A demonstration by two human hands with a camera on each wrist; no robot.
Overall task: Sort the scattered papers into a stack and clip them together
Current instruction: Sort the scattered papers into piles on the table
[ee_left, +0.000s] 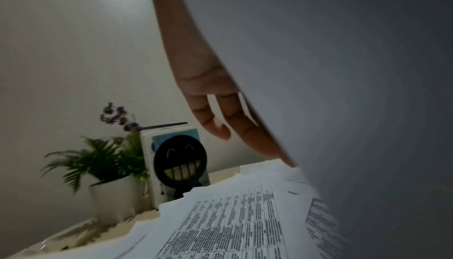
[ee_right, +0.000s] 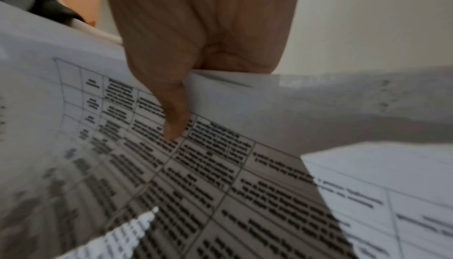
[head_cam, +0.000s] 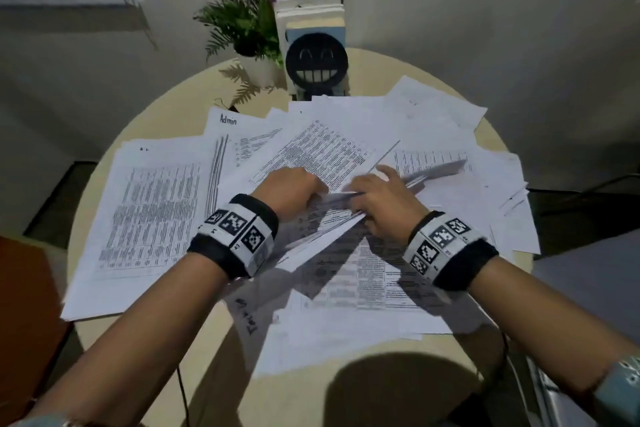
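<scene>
Item: loose white printed paper sheets (head_cam: 162, 208), spreading unsorted over most of a round beige table (head_cam: 346, 402); no squared stack forming yet.

Landmark: black round smiling-face bookend (head_cam: 317, 66), standing upright at the table's far edge.

- Small bundle of lifted white sheets (head_cam: 388, 184): rising off the pile on the near side of the bookend, tilting edge-on, overlapping the sheets below.
- Left hand (head_cam: 289, 189): gripping the bundle's left end, near side of the bookend, fingers curling over the edge; from the left wrist view, fingers (ee_left: 245, 127) lying along the raised sheet.
- Right hand (head_cam: 379, 198): pinching the same bundle just right of the left hand; from the right wrist view, thumb (ee_right: 171, 112) pressing down on a printed table page (ee_right: 196, 185), fingers hiding beneath.
- Sheet marked "Admin" (head_cam: 228, 120): lying near the bookend, to its left and nearer.
- White pot holding green fern and purple flowers (head_cam: 258, 69): standing just left of the bookend.
- Upright row of pale books (head_cam: 311, 7): leaning directly behind the bookend.

Progress, judging by layout: gathering only beginning; a few sheets in hand, most pages waiting to be collected and squared. Clipping not yet started; no clip showing anywhere in view.
</scene>
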